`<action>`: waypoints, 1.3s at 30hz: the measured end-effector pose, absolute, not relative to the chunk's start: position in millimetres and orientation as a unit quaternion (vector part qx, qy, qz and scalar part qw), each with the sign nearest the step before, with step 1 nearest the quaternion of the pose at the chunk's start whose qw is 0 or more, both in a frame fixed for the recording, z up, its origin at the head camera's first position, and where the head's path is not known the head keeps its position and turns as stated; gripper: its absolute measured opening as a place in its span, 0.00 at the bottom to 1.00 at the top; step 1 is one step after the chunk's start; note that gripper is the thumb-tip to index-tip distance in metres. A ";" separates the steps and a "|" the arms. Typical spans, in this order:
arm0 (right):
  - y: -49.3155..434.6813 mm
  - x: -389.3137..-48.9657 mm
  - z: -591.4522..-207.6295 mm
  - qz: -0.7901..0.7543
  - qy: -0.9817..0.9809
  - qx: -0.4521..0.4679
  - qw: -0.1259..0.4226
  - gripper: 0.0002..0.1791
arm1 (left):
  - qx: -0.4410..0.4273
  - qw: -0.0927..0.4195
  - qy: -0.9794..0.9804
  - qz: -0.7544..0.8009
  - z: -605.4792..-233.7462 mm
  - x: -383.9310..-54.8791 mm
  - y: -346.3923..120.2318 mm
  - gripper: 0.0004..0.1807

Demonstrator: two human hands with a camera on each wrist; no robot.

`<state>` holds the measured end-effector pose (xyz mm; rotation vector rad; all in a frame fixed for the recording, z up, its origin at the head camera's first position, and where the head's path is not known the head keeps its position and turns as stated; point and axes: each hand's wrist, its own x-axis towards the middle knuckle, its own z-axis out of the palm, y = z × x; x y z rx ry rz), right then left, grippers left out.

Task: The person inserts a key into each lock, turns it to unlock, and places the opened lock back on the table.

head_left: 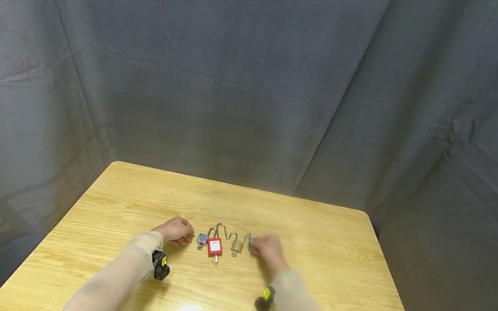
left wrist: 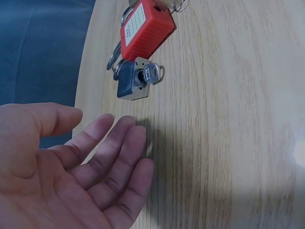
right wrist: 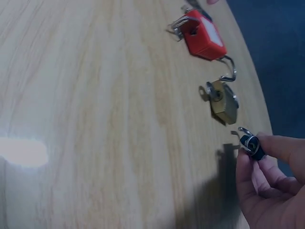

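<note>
My right hand (head_left: pixel 267 248) pinches a small dark padlock (right wrist: pixel 259 153) between thumb and fingers, at the right end of a row of padlocks. A key ring hangs over the keyhole side, facing the right wrist camera. Left of it lies a brass padlock (head_left: pixel 237 246) with its shackle raised and a key in it. The red padlock (head_left: pixel 215 247) has a white label, a tall raised shackle and a key. Beside that is a silver padlock (left wrist: pixel 126 80) with a key inserted. My left hand (head_left: pixel 177 230) rests left of the silver padlock, fingers loosely bent around nothing.
The padlocks lie on a light wooden table (head_left: pixel 305 295) with rounded far corners. Grey curtains (head_left: pixel 239 94) hang behind it and along both sides. A bright light reflection shows near the table's front edge. Each wrist carries a small black camera.
</note>
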<state>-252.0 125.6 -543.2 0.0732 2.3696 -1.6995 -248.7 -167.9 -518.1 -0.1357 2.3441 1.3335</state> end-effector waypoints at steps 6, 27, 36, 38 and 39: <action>122.1 -250.6 -549.0 -0.550 0.828 0.029 0.103 0.08 | -0.054 0.215 0.851 0.476 -518.2 -247.4 -167.8 0.15; 116.2 -253.2 -554.1 -0.482 0.871 0.039 0.092 0.07 | -0.067 0.219 0.848 0.478 -520.8 -247.1 -173.3 0.13; 116.9 -255.4 -558.4 -0.465 0.880 0.038 0.088 0.07 | -0.054 0.215 0.852 0.475 -516.8 -244.8 -174.1 0.13; 117.3 -255.5 -558.1 -0.459 0.883 0.037 0.088 0.07 | -0.051 0.214 0.853 0.473 -516.4 -244.3 -174.4 0.13; 117.5 -255.4 -558.0 -0.458 0.884 0.037 0.088 0.07 | -0.050 0.214 0.854 0.472 -516.3 -244.1 -174.6 0.13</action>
